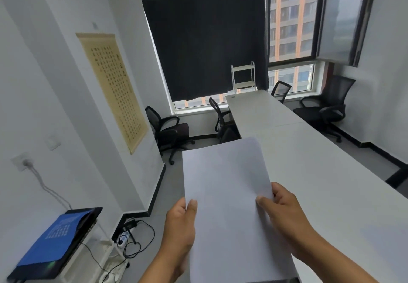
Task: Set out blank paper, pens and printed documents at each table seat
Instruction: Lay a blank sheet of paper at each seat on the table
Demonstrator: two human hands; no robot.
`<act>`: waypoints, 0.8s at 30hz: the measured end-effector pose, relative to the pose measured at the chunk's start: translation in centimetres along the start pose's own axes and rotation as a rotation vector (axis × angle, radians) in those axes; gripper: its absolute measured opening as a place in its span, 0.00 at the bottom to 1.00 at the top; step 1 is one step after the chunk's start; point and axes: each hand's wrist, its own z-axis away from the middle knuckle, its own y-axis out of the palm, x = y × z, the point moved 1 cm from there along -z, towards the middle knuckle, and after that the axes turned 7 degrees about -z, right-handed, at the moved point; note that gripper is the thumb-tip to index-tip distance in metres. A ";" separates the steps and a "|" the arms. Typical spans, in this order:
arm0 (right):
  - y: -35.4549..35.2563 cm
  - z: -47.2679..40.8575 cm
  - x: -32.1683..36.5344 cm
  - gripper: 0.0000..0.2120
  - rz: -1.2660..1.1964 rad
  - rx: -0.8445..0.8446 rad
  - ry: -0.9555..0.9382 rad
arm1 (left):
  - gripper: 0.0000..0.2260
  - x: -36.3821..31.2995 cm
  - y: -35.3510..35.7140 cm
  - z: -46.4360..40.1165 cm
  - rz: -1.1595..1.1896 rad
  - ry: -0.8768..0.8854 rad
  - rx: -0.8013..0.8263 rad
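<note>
Holding a blank paper up in front of the person, both hands grasp it by its side edges. The left hand pinches the left edge, thumb on the facing side, remaining fingers hidden behind the sheet. The right hand pinches the right edge likewise, thumb on the front. The paper is raised above the near left corner of the desk and touches no surface; whether it is one sheet or several cannot be told.

At the near left, against the wall, a black device carries a blue sheet on its top. Beside it on the floor lies a power strip with tangled black cables. A wall socket sits above, with a cord hanging from it.

The white desk runs from the near right toward the window. A scroll hangs on the left wall. Chairs stand round the far end: one by the left wall, one at the desk's left edge, one beyond the far corner, one along the right wall. A white rack stands past the far edge, before a dark curtain over the window.
</note>
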 end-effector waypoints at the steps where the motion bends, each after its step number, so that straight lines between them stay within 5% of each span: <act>1: 0.2 -1.7 -0.1 0.16 -0.003 -0.013 -0.001 | 0.15 -0.2 0.2 -1.9 -0.013 -0.012 0.006; 10: 0.8 -12.5 1.3 0.13 -0.015 -0.107 0.018 | 0.15 -3.7 2.7 -14.6 -0.049 -0.060 0.068; 24: 0.5 -25.8 -0.3 0.11 -0.075 -0.506 0.074 | 0.14 -4.7 10.1 -35.8 -0.058 -0.118 0.523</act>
